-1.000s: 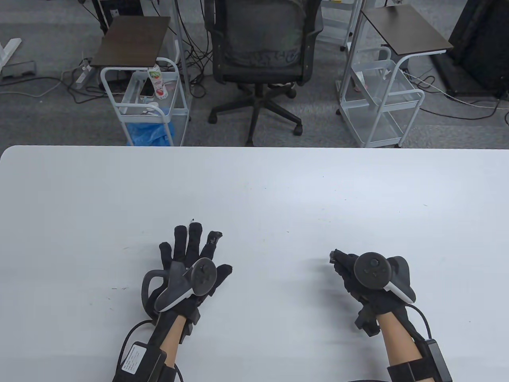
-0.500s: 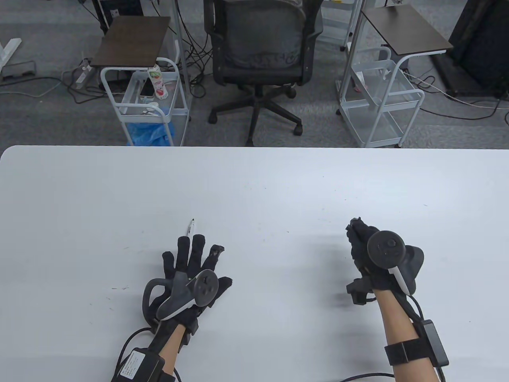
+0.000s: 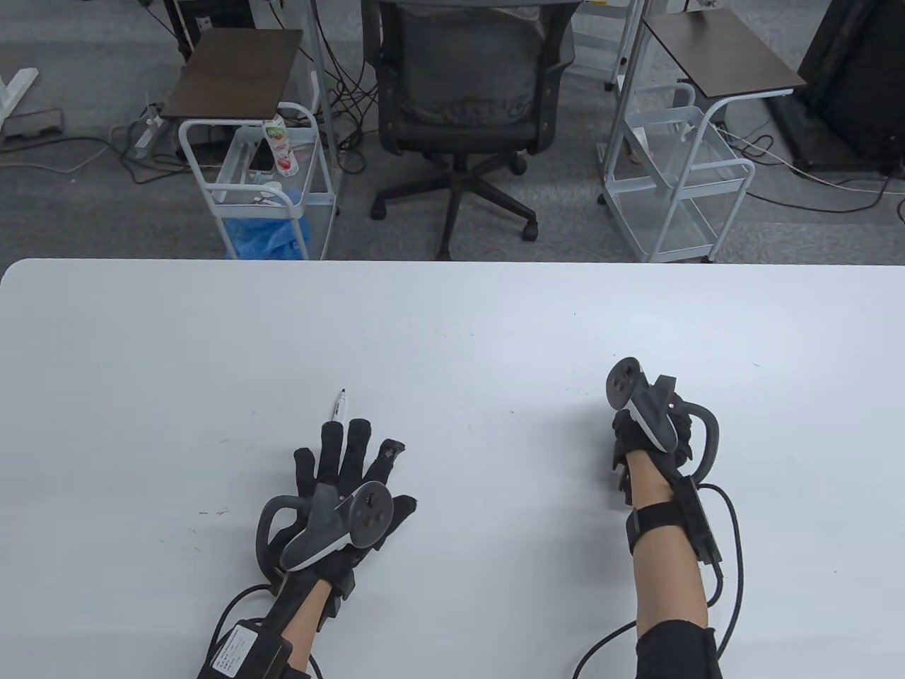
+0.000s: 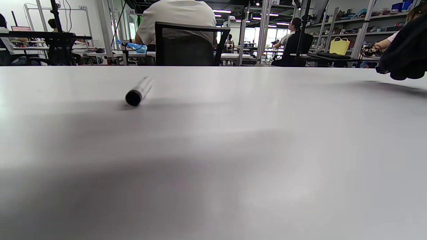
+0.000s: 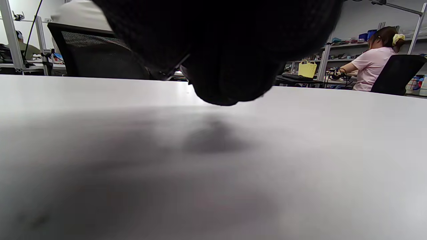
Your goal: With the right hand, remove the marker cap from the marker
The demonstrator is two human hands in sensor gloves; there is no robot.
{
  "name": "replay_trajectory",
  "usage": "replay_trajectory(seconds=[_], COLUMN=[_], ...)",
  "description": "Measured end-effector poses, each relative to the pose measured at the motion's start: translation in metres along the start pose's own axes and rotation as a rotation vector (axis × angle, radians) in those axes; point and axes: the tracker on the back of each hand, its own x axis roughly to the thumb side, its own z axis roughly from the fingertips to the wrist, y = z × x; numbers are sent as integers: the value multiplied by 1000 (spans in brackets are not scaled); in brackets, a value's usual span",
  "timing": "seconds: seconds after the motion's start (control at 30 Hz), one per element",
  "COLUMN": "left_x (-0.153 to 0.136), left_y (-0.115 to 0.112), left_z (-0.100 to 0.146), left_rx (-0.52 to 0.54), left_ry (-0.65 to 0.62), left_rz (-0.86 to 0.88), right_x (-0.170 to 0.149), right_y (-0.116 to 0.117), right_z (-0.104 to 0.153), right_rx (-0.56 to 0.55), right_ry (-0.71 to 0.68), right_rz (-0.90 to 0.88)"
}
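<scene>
A thin white marker with a bare dark tip lies on the white table, just beyond my left hand's fingertips. It also shows in the left wrist view, lying free. My left hand rests flat on the table with its fingers spread and holds nothing. My right hand is far to the right, turned on its side with the fingers curled under the tracker. In the right wrist view the curled fingers hang just above the table. The cap is hidden inside them.
An office chair and two white wire carts stand on the floor beyond the table's far edge. My right hand also shows at the right edge of the left wrist view.
My left hand slid back toward me, uncovering the marker. My right hand moved right and away with a small dark piece at its fingertips, then rolled onto its side.
</scene>
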Motion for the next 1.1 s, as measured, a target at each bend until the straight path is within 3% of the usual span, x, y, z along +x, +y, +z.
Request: replay_trajectory(seconds=[0.17,0.3,0.5,0.6,0.77,0.93,1.1], left_x=[-1,-1,-2,-3,-5,-4,-4], left_y=[-1,-1,0,1,1,1,0], left_z=[-1,-1,0,1,0,1,1], left_rx=[-16,-25,-24,-17,-13,-5,-2], left_ry=[5,8,13,18,20,12,-16], left_rz=[-11,-12,-19,-16,-10,-5,19], right_x=[13,28,32,23,3,-14,-27], right_y=[8,15,13,-4,-54,-107,-140], right_z=[-1,2,-2,-3,7,41,81], right_rx=[26,18,71,104,15,-133,-259], right_ry=[7,-48,-34,-8,-35,-165,-339], right_rz=[155,392,418,354,277,94,-105])
